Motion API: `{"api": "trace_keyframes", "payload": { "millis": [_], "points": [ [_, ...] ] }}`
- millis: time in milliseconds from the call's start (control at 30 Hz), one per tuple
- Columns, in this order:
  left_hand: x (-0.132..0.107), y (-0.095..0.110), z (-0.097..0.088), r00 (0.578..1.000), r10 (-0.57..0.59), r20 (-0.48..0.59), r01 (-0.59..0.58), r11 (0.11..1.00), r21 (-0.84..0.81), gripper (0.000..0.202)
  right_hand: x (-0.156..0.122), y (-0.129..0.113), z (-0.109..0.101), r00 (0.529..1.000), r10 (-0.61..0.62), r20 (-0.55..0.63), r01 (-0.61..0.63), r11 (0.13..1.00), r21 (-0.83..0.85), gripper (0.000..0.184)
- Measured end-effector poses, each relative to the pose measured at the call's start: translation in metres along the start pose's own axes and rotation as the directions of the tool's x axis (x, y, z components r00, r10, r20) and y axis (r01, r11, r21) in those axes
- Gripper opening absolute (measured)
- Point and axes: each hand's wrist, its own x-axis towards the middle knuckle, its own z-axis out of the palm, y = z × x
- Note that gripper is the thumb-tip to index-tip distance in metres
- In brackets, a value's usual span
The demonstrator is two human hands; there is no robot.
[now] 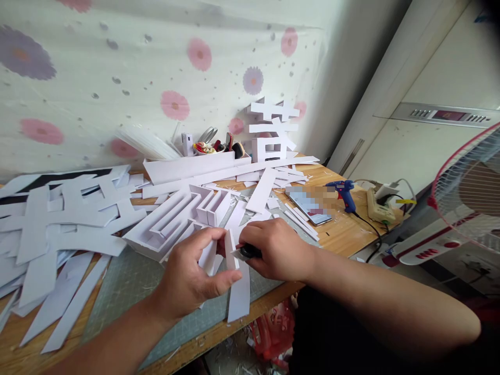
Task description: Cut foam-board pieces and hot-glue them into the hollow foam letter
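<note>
My left hand [191, 273] holds a small white foam board piece [232, 251] upright between thumb and fingers. In my right hand [279, 247] is a utility knife [250, 252] with a dark handle, its blade touching or very near the edge of that piece. Beneath both hands a longer white strip [239, 299] lies on the green cutting mat [113, 291]. Just behind my left hand sits a white foam board structure [156, 229] with raised walls and narrow channels. My left fingertips are partly hidden behind the piece.
Cut white board pieces [78, 213] are heaped at left. A blue glue gun [345, 196], a phone [308, 205] and a power strip [378, 208] lie at right. A white box [187, 167] with tools stands behind, near a stacked white character shape [269, 148]. A fan [469, 187] stands beyond the table.
</note>
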Motion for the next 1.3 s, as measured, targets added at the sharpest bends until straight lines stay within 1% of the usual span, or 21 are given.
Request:
{"api": "trace_keyframes", "payload": {
  "millis": [100,333,667,833,1033,1200,1300],
  "points": [
    [-0.0001,0.0022,0.0005,0.999,0.030,-0.012,-0.030,0.999,0.017,0.039,0.0004,-0.0007,-0.0011,1.000,0.014,0.013,-0.014,1.000,-0.027,0.014],
    [-0.0007,0.0052,-0.0007,0.998,0.058,-0.025,-0.056,0.995,0.079,0.040,-0.0020,-0.0031,-0.0029,0.999,-0.019,0.031,0.021,0.999,-0.050,0.014],
    [-0.0008,0.0070,0.0000,0.994,0.099,-0.052,-0.091,0.987,0.133,0.042,-0.0004,-0.0009,0.0022,0.999,-0.002,-0.049,-0.002,0.996,-0.091,0.015],
    [-0.0016,0.0093,0.0016,0.988,0.143,-0.053,-0.134,0.981,0.143,0.042,0.0009,0.0000,0.0026,0.998,0.023,-0.055,-0.029,0.994,-0.108,0.015],
    [-0.0030,0.0106,0.0015,0.984,0.168,-0.054,-0.156,0.972,0.177,0.044,0.0027,0.0002,0.0021,0.997,0.049,-0.053,-0.054,0.993,-0.102,0.014],
    [-0.0024,0.0093,0.0010,0.972,0.225,-0.062,-0.207,0.954,0.217,0.045,0.0032,0.0008,0.0031,0.996,0.048,-0.074,-0.055,0.994,-0.099,0.013],
    [-0.0019,0.0094,0.0013,0.970,0.239,-0.052,-0.221,0.946,0.237,0.047,0.0032,0.0005,0.0037,0.995,0.051,-0.085,-0.058,0.995,-0.080,0.012]
  ]
}}
